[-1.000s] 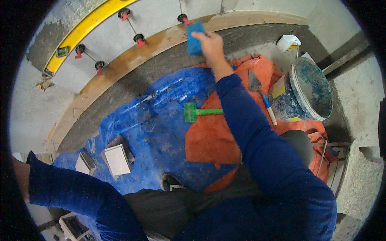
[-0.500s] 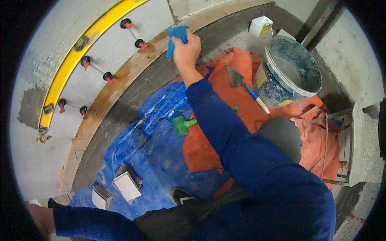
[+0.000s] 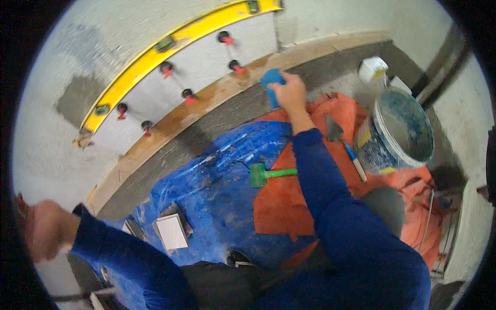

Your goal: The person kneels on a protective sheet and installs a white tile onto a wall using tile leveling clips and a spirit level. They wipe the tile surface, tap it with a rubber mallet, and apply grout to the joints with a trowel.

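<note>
My right hand (image 3: 292, 95) is closed around a crumpled blue cloth (image 3: 272, 85), just in front of a wooden strip (image 3: 206, 106) along the wall base. Above that strip stands a pale tile panel (image 3: 199, 57). Paired black round holders with red levers (image 3: 187, 96) sit on its face, and a yellow spirit level (image 3: 170, 44) lies along its upper edge. Off at the far left, my left hand (image 3: 49, 227) is raised near the picture's rim. Blur hides its fingers, and I cannot make out whether it holds anything.
A blue sheet (image 3: 212, 206) and an orange sheet (image 3: 284, 206) cover the floor. On them lie a green mallet (image 3: 261, 175), a trowel (image 3: 347, 144) and small white tile pieces (image 3: 172, 231). At the right stand a dirty bucket (image 3: 369, 144) and a white container (image 3: 373, 70).
The whole view has shifted, with the wall and floor things now farther right and lower. My left hand has come up further into the picture. The right hand still grips the cloth.
</note>
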{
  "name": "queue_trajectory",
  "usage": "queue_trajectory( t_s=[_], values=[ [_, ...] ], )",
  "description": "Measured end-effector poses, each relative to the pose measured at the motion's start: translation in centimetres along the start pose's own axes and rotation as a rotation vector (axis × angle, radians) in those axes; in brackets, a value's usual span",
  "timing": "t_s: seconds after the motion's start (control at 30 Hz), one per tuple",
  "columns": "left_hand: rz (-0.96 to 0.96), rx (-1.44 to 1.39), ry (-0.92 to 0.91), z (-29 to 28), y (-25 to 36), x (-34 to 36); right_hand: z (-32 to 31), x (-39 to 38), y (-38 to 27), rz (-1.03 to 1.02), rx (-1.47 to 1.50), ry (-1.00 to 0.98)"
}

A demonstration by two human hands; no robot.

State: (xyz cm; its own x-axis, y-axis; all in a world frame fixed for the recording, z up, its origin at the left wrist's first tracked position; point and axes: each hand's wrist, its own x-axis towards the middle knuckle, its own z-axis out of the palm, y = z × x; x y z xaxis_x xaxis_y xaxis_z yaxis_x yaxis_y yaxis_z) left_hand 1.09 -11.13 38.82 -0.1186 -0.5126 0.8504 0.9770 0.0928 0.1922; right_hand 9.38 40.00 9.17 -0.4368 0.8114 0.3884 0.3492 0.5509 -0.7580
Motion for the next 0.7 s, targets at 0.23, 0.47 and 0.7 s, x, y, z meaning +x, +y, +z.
queue_trajectory(
  t_s=[0.23,0.47,0.7],
  values=[
    [0.020,0.045,0.039,-1.4,-2.0,-0.3,-8.2,2.2,-11.2,-0.484,0.476,0.442],
    [-0.069,0.020,0.097,-2.3,-3.2,-0.5,-10.7,6.7,-18.3,-1.000,0.316,0.609],
    [-0.038,0.077,0.065,-3.4,-5.2,0.8,-18.1,15.1,-2.7,-0.583,-0.142,0.989]
  ],
)
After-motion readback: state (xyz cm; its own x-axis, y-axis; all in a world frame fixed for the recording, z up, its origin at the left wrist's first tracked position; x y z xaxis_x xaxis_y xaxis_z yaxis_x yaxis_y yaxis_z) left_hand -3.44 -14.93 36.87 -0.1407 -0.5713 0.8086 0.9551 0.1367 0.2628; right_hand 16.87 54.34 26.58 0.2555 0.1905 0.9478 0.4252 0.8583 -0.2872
